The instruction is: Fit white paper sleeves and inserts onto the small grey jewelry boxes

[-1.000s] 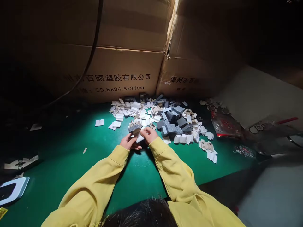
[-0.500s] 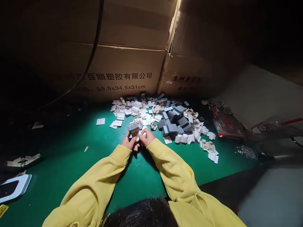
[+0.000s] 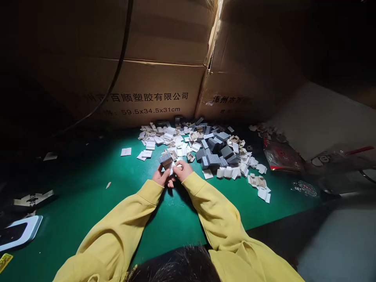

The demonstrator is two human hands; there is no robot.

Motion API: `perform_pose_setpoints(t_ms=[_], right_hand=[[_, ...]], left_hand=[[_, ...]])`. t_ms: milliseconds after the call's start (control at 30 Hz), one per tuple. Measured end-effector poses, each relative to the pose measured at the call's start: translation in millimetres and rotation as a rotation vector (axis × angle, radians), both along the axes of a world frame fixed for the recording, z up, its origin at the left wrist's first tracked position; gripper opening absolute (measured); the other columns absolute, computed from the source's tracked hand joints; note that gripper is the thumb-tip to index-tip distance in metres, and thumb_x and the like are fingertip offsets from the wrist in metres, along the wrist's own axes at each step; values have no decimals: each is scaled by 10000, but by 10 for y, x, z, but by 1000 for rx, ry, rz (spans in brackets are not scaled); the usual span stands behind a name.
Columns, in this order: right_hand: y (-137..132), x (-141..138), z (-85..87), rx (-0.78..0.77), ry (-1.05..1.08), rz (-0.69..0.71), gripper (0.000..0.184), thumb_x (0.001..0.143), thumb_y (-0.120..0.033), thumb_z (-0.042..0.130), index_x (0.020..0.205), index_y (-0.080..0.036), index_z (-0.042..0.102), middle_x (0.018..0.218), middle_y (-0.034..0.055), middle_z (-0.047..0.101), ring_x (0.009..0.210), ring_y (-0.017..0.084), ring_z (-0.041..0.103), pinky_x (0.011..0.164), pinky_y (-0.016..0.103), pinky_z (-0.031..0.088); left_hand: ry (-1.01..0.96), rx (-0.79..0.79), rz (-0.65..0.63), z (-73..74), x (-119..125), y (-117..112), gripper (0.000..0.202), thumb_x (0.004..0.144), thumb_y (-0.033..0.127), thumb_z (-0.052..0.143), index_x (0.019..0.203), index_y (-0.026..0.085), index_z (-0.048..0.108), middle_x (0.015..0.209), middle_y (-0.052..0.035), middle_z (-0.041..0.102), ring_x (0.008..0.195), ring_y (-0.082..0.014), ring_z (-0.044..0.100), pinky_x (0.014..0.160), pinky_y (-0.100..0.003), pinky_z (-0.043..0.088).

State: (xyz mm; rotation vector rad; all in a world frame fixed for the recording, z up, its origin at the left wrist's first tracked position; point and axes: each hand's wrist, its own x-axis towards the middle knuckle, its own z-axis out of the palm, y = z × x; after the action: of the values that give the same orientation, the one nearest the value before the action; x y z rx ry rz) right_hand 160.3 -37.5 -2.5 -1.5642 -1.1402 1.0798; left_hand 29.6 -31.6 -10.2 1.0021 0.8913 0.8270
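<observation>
Close together over the green table (image 3: 123, 219), my two hands work on one small item. My left hand (image 3: 160, 176) is closed round a small box with a speckled grey face (image 3: 165, 158), which tilts up above the fingers. A folded white paper piece (image 3: 170, 167) lies against the box, and my right hand (image 3: 183, 171) pinches its right side. Whether the paper is inside the box or only against it, I cannot tell. Just beyond my hands are loose white folded papers (image 3: 150, 145), and to their right a heap of dark grey small boxes (image 3: 214, 159).
Large cardboard cartons (image 3: 152, 84) stand along the back, with a dark cable (image 3: 119, 64) hanging in front. Far left lie a white-framed device (image 3: 32, 229) and a cut card piece (image 3: 33, 199). A red-marked plastic bag (image 3: 282, 154) lies at the right.
My hands stay in nearly the same place. The white paper between them has shifted slightly and more of it shows. The whole view has moved a little.
</observation>
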Motion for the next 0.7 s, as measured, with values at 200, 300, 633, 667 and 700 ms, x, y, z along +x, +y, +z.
perform_pose_setpoints(t_ms=[200,300,633,667,700], right_hand=[[74,185,19,-7,26,-2,177,730,-381,574,747,-208,608,474,-84,433,459,96,368,495,226,337],[96,341,90,78,-112,-36,183,723,-359,610,785,-199,676,486,-75,418,494,107,381,529,239,357],[-37,312,259,464,-420,74,284,790,-296,564,1018,-198,702,810,32,601,747,161,533,790,294,470],[-33,300,252,454,-367,29,292,801,-301,552,1036,-192,686,818,34,602,731,155,529,766,291,476],[-28,286,238,433,-307,-17,283,804,-302,545,1028,-188,674,821,35,605,720,150,529,741,286,480]], left_hand=[[-49,-76,0,17,-45,72,591,862,512,606,1286,125,463,762,-65,717,481,-144,638,383,-207,430],[-68,-137,117,34,-101,151,450,929,500,498,1076,84,586,823,-121,715,663,-189,697,483,-261,535],[20,-146,41,24,-154,183,543,829,463,640,1227,98,592,733,-90,708,585,-190,658,523,-282,532],[-7,-172,61,24,-151,189,496,854,457,606,1193,95,604,751,-96,713,603,-191,664,543,-288,543],[-41,-198,85,22,-149,196,459,874,451,578,1159,93,611,781,-106,719,627,-192,674,566,-294,555]])
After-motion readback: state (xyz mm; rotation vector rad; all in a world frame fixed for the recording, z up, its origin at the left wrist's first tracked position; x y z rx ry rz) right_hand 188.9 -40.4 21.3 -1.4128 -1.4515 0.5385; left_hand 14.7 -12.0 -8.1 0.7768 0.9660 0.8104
